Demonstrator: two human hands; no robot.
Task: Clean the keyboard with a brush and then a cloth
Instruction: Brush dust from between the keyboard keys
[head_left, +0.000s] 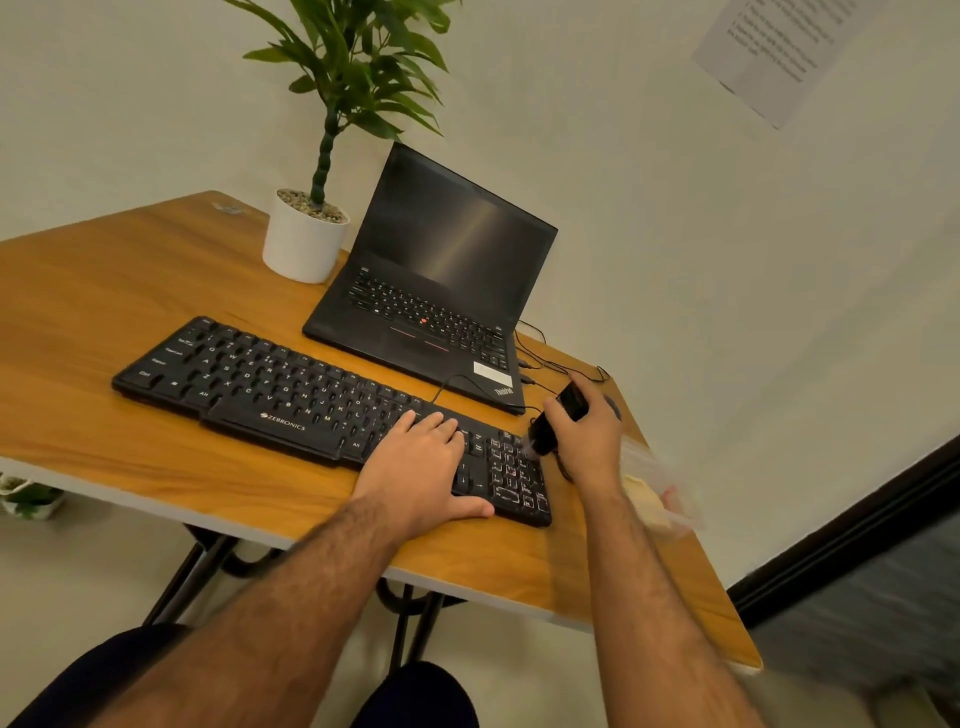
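Observation:
A black keyboard (270, 389) lies across the wooden table (104, 322). My left hand (421, 467) rests flat on its right part, fingers spread, thumb at the front edge. My right hand (587, 441) grips a small black brush (553, 423), held tilted with its pale bristles touching the number pad at the keyboard's right end. A yellowish cloth (647, 501) inside a clear plastic bag lies on the table just right of my right wrist, blurred and partly hidden by the arm.
An open black laptop (441, 291) stands behind the keyboard with cables (540, 358) trailing at its right. A potted plant (306, 234) sits at the back. The table's right edge is close to the cloth, and a wall stands beyond it.

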